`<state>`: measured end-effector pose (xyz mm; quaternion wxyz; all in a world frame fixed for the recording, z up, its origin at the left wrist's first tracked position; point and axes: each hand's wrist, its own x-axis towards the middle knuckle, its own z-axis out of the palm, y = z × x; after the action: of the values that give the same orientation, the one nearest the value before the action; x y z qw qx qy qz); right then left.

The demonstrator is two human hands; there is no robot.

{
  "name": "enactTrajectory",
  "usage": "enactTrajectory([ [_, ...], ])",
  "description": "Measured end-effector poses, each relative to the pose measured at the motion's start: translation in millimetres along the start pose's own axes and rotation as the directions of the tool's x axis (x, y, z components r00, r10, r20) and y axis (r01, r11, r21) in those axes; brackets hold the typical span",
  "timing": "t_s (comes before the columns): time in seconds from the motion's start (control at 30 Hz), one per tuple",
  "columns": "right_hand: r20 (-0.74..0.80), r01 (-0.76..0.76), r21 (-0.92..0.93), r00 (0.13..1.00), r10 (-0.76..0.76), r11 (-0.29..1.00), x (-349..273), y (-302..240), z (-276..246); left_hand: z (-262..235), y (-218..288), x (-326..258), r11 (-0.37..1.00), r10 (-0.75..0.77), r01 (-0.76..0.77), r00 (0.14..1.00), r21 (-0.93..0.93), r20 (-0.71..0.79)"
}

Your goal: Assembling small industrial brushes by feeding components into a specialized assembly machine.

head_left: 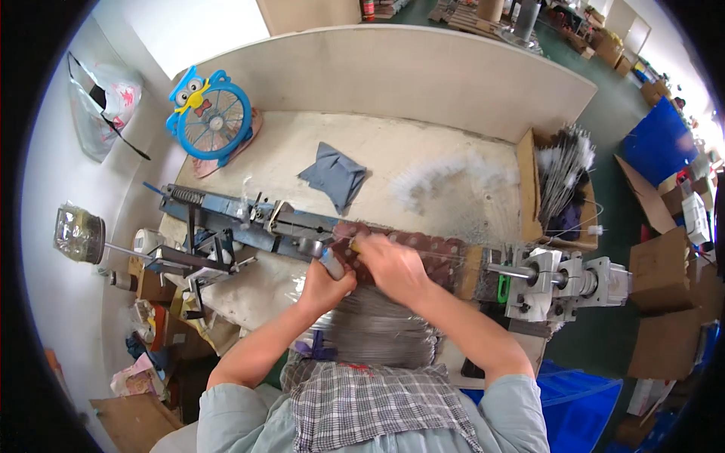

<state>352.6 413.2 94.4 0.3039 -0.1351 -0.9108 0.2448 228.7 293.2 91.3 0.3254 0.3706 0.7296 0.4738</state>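
Note:
My left hand (326, 288) is closed round a small, pale cylinder with a blue end (331, 263), perhaps a bottle or a handle. Just beyond it is a round metal cup-like piece (310, 246). My right hand (393, 268), slightly blurred, has its fingers curled together by a small yellow spot (355, 245); what they hold is hidden. Under and beyond my right hand lies a reddish-brown pad (442, 260) with pale spots. A thick bundle of thin metal wires (385, 332) lies between my forearms, above a checked cloth (377, 404) on my lap.
A long metal fixture (226, 219) runs across the left bench; a motor assembly with a shaft (566, 279) stands at right. Behind are a blue fan (215, 121), a grey cloth (334, 175) and a cardboard box (529, 189) of wire brushes. A jar on a rod (79, 235) juts out left.

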Motion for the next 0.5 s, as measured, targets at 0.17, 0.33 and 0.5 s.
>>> enactTrajectory([
  [0.17, 0.168, -0.009, -0.038, 0.986, 0.016, 0.999, -2.3, 4.2, 7.8, -32.8, -27.7, -13.6, 0.968, -0.125, 0.132, 0.991, 0.213, -0.047],
  [0.33, 0.283, -0.065, 0.045, 0.958, 0.049, 0.997, -0.4, -2.2, -16.8, -119.5, -89.1, -46.5, 0.495, -0.524, 0.146, 0.837, -0.856, -0.161],
  [0.5, 0.286, -0.04, 0.043, 0.958, 0.026, 0.998, 0.5, -3.6, -10.8, -150.3, -91.4, -55.1, 0.43, -0.608, 0.104, 0.768, -0.897, -0.202],
])
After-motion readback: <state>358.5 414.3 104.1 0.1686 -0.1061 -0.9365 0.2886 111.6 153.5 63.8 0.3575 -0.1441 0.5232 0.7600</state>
